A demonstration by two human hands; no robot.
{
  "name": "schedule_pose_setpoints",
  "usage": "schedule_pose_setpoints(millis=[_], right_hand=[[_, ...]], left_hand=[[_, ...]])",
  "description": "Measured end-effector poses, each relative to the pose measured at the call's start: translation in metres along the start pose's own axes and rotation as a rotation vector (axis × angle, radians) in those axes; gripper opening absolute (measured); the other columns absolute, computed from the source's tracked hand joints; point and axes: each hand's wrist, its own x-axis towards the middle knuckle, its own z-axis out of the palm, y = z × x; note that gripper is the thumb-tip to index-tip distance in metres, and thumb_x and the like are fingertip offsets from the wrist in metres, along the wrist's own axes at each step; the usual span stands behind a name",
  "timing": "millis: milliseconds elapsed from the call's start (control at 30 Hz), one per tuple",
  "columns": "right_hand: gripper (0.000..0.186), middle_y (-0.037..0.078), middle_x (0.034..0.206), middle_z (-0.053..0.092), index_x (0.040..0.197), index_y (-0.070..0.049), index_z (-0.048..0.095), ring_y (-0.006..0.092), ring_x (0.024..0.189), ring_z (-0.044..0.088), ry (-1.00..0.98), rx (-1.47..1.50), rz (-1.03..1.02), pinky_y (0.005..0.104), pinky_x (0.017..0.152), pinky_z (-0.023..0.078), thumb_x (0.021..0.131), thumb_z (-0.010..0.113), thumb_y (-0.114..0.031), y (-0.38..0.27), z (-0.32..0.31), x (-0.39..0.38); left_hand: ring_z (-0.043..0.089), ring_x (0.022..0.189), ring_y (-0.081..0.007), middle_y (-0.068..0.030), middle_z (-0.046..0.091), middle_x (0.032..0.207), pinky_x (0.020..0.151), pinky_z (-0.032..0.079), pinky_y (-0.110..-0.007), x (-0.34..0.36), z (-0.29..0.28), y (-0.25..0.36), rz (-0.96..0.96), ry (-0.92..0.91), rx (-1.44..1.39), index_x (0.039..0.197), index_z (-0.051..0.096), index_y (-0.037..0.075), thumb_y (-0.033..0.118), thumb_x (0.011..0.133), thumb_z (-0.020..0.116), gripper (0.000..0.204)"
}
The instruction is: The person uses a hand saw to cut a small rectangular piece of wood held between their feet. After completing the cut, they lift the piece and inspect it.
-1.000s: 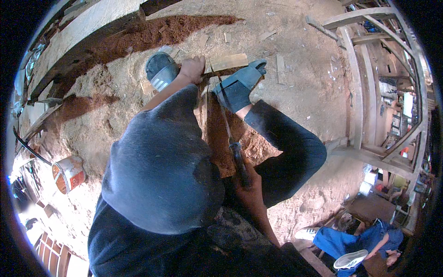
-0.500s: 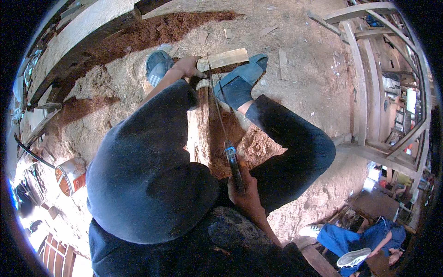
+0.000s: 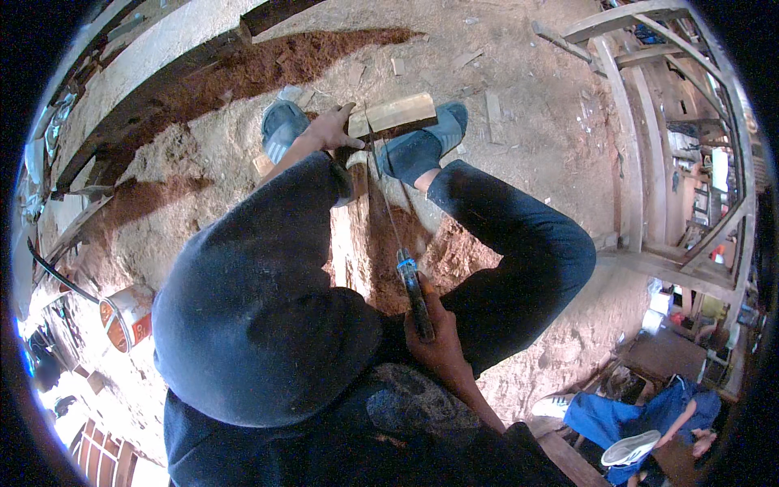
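Bucket [image 3: 130,315]: left of wood [image 3: 399,114], contents unclear
Right hand [image 3: 436,334]: gripping saw [image 3: 412,292]
Left hand [image 3: 326,130]: at wood, grip unclear
Shoe [image 3: 451,128]: beside wood

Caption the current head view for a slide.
Right hand gripping a saw, left hand at the left end of a pale wood block beside the right shoe.

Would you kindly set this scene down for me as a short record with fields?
Left hand: at the left end of the block, thumb spread from the fingers
Right hand: closed around the handle of the saw
Saw blade: extends from the handle up to the block, near its left end
Block: pale wood, right end beside the right shoe
Bucket: on the ground, far left
Other person: lower right, in blue
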Motion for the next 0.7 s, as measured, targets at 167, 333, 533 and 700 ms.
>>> schedule_pose_setpoints(millis=[167, 333, 533, 700], right_hand=[[0.066, 0.015, 0.077, 0.062, 0.145, -0.007, 0.034, 0.0157, 0.065, 0.060, 0.006, 0.010, -0.025, 0.0295, 0.063, 0.049, 0.085, 0.059, 0.000, 0.017, 0.015, -0.003], [0.067, 0.014, 0.079, 0.063, 0.146, -0.005, 0.034, 0.0135, 0.067, 0.059, 0.018, 0.056, -0.126, 0.0292, 0.064, 0.049, 0.084, 0.059, 0.002, 0.008, 0.017, 0.011], [0.070, 0.014, 0.079, 0.062, 0.146, -0.005, 0.033, 0.0153, 0.066, 0.059, 0.034, 0.064, -0.162, 0.0296, 0.063, 0.049, 0.082, 0.059, 0.004, 0.008, 0.019, 0.011], [0.070, 0.020, 0.103, 0.061, 0.146, -0.001, 0.031, 0.0250, 0.088, 0.062, -0.016, 0.105, -0.030, 0.0333, 0.076, 0.050, 0.081, 0.058, 0.006, 0.013, 0.018, 0.013]], left_hand=[[0.051, 0.119, -0.0466, -0.0299, 0.048, 0.129, 0.099, 0.044, -0.047, -0.006, -0.007, 0.019, -0.074, 0.007, -0.050, 0.137, 0.034, 0.003, 0.045, 0.062, 0.087, 0.101], [0.053, 0.117, -0.0462, -0.0300, 0.049, 0.128, 0.098, 0.045, -0.048, -0.009, -0.009, 0.015, -0.123, 0.004, 0.031, 0.127, 0.038, 0.000, 0.046, 0.063, 0.086, 0.092], [0.055, 0.113, -0.0474, -0.0293, 0.049, 0.127, 0.096, 0.046, -0.050, -0.002, -0.008, 0.006, -0.139, -0.038, 0.003, 0.125, 0.039, 0.000, 0.052, 0.061, 0.085, 0.095], [0.055, 0.112, -0.0478, -0.0272, 0.044, 0.123, 0.093, 0.049, -0.051, -0.007, 0.003, 0.016, -0.090, 0.063, 0.040, 0.127, 0.037, 0.000, 0.057, 0.059, 0.085, 0.101]])
